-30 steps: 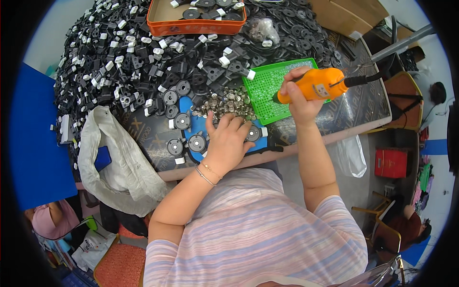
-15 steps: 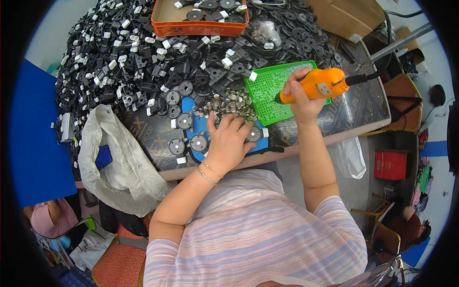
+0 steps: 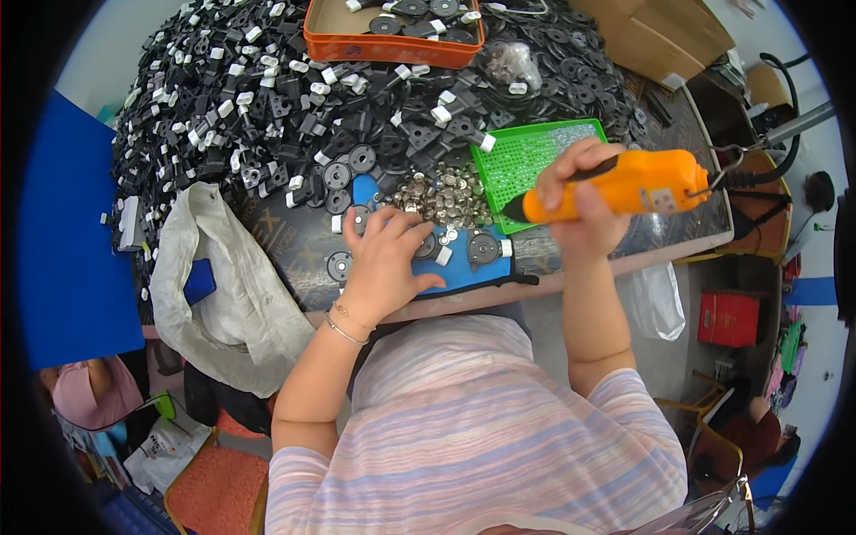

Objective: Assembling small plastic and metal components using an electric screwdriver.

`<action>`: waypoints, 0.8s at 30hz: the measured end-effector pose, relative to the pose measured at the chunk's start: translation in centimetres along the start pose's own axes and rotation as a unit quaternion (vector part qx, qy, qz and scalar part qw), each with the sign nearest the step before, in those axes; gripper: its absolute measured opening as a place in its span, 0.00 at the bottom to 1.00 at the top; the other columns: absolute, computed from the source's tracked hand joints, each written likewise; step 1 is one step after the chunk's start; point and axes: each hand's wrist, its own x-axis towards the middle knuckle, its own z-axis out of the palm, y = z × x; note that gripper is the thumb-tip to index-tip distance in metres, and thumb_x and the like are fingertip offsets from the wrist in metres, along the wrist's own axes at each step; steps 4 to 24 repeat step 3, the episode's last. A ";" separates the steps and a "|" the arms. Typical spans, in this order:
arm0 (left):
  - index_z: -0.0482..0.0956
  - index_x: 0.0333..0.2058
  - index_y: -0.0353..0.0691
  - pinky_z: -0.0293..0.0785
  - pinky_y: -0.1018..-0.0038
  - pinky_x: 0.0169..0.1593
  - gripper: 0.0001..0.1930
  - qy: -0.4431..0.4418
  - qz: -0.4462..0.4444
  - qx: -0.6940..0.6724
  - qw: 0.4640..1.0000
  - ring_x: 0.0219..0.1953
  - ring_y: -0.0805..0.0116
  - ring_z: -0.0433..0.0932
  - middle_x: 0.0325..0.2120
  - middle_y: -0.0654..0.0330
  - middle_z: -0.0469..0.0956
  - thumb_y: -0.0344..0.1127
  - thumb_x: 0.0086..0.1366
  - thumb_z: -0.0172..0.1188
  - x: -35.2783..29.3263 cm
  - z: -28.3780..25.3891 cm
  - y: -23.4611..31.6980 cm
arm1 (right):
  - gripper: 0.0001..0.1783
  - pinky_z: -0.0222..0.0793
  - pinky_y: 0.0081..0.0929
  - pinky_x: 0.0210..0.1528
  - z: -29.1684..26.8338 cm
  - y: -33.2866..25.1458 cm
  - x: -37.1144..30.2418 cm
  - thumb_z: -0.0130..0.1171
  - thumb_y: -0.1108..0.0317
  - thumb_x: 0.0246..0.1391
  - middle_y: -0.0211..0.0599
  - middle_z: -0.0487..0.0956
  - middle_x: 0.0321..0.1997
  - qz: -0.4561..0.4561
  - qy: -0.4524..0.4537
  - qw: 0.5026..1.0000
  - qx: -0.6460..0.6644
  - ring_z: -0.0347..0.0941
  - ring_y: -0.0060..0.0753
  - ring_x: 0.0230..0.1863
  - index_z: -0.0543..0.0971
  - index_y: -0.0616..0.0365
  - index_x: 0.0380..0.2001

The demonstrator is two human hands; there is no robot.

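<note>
My right hand (image 3: 584,198) is wrapped round an orange electric screwdriver (image 3: 655,183). The tool lies nearly level, its dark tip (image 3: 515,210) pointing left over the edge of a green perforated tray (image 3: 508,165) with small shiny pieces in it. My left hand (image 3: 383,267) rests with spread fingers over round black discs with white ends, on a blue mat (image 3: 464,263). One such disc (image 3: 483,250) lies uncovered right of the hand; another (image 3: 339,266) is left of it. Beyond the fingers sits a heap of small metal parts (image 3: 446,192). What lies under my palm is hidden.
A large pile of black parts with white ends (image 3: 223,116) covers the far left of the table. Behind stand an orange-red box (image 3: 392,49) and a cardboard carton (image 3: 660,40). A whitish sack (image 3: 187,294) hangs at the left edge. The screwdriver's cord runs right.
My left hand has shifted left across the discs, uncovering one on the right. My right hand has moved slightly right and lower with the screwdriver, which is now more level.
</note>
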 end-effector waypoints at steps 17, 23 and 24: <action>0.78 0.44 0.47 0.40 0.42 0.61 0.33 0.018 -0.009 0.008 1.000 0.54 0.63 0.63 0.46 0.66 0.71 0.48 0.35 0.73 -0.1 0.1 -0.1 | 0.17 0.72 0.31 0.28 2.4 1.3 -0.9 0.60 0.67 0.50 0.43 0.70 0.36 0.044 -0.068 0.997 0.003 0.71 0.31 0.23 0.68 0.61 0.39; 0.78 0.44 0.47 0.40 0.42 0.61 0.33 0.018 -0.009 0.008 1.000 0.54 0.63 0.63 0.46 0.66 0.71 0.48 0.35 0.73 -0.1 0.1 -0.1 | 0.17 0.72 0.31 0.28 2.4 1.3 -0.9 0.60 0.67 0.50 0.43 0.70 0.36 0.044 -0.068 0.997 0.003 0.71 0.31 0.23 0.68 0.61 0.39; 0.78 0.44 0.47 0.40 0.42 0.61 0.33 0.018 -0.009 0.008 1.000 0.54 0.63 0.63 0.46 0.66 0.71 0.48 0.35 0.73 -0.1 0.1 -0.1 | 0.17 0.72 0.31 0.28 2.4 1.3 -0.9 0.60 0.67 0.50 0.43 0.70 0.36 0.044 -0.068 0.997 0.003 0.71 0.31 0.23 0.68 0.61 0.39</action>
